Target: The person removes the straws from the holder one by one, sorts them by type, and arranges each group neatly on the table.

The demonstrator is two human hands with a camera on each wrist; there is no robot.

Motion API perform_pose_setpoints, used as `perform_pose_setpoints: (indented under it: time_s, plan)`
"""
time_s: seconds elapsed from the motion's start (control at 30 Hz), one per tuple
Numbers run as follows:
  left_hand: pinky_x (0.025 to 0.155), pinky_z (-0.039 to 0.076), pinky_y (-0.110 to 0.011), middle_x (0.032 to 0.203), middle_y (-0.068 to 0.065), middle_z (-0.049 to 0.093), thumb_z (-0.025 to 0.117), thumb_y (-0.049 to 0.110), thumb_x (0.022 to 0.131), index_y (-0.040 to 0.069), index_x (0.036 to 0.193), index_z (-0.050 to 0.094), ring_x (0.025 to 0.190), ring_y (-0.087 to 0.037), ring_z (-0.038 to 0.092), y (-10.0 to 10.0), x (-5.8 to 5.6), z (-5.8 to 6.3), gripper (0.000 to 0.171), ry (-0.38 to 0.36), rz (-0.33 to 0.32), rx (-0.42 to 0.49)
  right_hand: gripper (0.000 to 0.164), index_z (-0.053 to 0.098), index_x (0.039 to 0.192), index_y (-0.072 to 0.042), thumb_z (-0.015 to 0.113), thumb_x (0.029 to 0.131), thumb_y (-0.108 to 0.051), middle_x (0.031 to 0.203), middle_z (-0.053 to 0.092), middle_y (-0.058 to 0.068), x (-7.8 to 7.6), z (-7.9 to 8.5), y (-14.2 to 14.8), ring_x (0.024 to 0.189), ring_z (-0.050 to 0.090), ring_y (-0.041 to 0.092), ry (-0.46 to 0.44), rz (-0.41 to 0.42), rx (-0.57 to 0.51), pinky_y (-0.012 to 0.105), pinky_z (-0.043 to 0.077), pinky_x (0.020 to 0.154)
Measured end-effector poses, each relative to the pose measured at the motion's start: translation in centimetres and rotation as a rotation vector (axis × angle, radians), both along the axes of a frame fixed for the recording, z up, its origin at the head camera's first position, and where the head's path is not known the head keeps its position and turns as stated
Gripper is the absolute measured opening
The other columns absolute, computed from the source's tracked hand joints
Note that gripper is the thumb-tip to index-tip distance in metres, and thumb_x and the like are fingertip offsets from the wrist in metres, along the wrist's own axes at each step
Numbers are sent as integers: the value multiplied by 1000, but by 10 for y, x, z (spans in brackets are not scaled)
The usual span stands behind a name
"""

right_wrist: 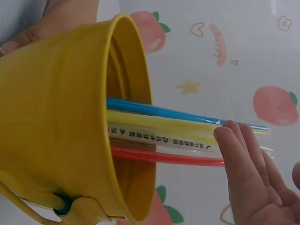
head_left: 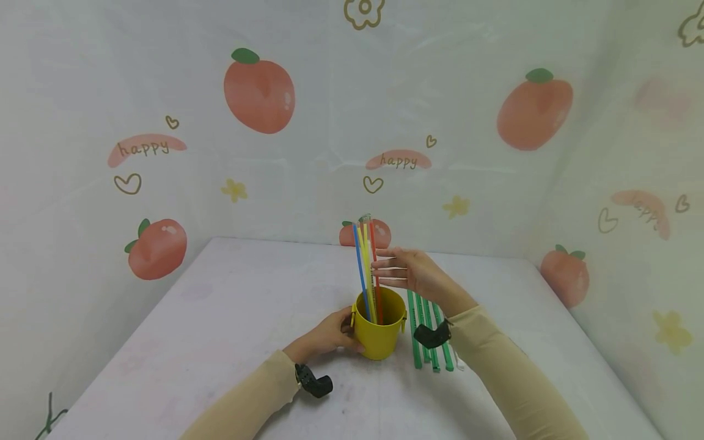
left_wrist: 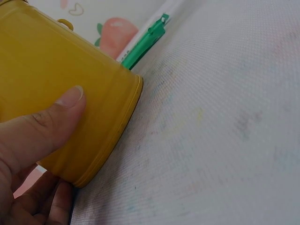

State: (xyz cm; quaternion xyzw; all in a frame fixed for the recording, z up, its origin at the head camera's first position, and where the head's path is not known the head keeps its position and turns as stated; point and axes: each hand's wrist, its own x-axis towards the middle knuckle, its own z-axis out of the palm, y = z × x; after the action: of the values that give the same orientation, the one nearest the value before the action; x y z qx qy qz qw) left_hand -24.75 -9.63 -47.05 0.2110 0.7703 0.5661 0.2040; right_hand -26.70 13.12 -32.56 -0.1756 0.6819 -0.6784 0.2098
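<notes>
A small yellow bucket [head_left: 376,342] stands upright on the table, and my left hand [head_left: 329,333] holds its left side low down. In the left wrist view the thumb [left_wrist: 44,129] lies on the bucket wall, with other fingers curled under near the base. Several long straws lean inside the bucket: a blue straw [right_wrist: 159,111], yellow ones [right_wrist: 178,125], a clear-wrapped one with black print [right_wrist: 161,138] and a red straw [right_wrist: 187,161]. My right hand [head_left: 415,272] is beside their upper parts with fingers straight. Whether its fingertips touch the straws I cannot tell.
Several green wrapped straws [head_left: 416,333] lie on the white table [head_left: 264,287] to the right of the bucket, partly under the right forearm. Behind the table hangs a white printed curtain [head_left: 330,104]. A dark cord [head_left: 51,418] shows at the lower left.
</notes>
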Motion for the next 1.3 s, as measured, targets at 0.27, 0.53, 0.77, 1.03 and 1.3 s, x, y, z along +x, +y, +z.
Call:
perform_pose_setpoints:
  time_s: [0.27, 0.53, 0.77, 1.03, 1.3]
  plan:
    - [114, 35, -48, 147, -5, 46, 82, 12, 76, 12, 146, 39, 136, -30, 43, 0, 0, 0, 81, -4, 6, 0, 46, 42, 142, 4, 34, 107, -26, 134, 54, 27, -7, -7, -2, 116, 62, 30, -8, -16, 42, 40, 51, 98]
    - [114, 34, -49, 148, -5, 45, 82, 14, 76, 12, 147, 39, 137, -30, 42, 0, -1, -1, 83, -12, 10, -7, 43, 47, 138, 3, 42, 105, -25, 124, 61, 20, -12, -12, -5, 103, 66, 23, -26, -68, 97, 38, 55, 94]
    - [114, 34, -49, 148, -5, 45, 83, 15, 76, 11, 147, 38, 137, -30, 43, -1, -2, -1, 84, -10, 11, -11, 40, 51, 134, 4, 46, 103, -21, 106, 65, 9, -13, -15, -9, 93, 66, 21, -16, -93, 137, 35, 57, 90]
    - [114, 35, -49, 148, -6, 44, 83, 16, 75, 12, 148, 37, 136, -30, 43, -1, -3, -2, 85, 2, 9, -19, 38, 55, 130, 4, 51, 101, -19, 111, 65, 15, -11, -14, -9, 94, 66, 22, 11, -99, 192, 37, 57, 90]
    - [113, 35, -49, 148, -7, 45, 83, 16, 76, 10, 147, 39, 137, -31, 43, -1, -3, -2, 84, 22, 15, -48, 36, 59, 127, 2, 57, 98, -19, 116, 62, 23, -12, -15, -15, 91, 67, 22, 28, -125, 277, 36, 60, 83]
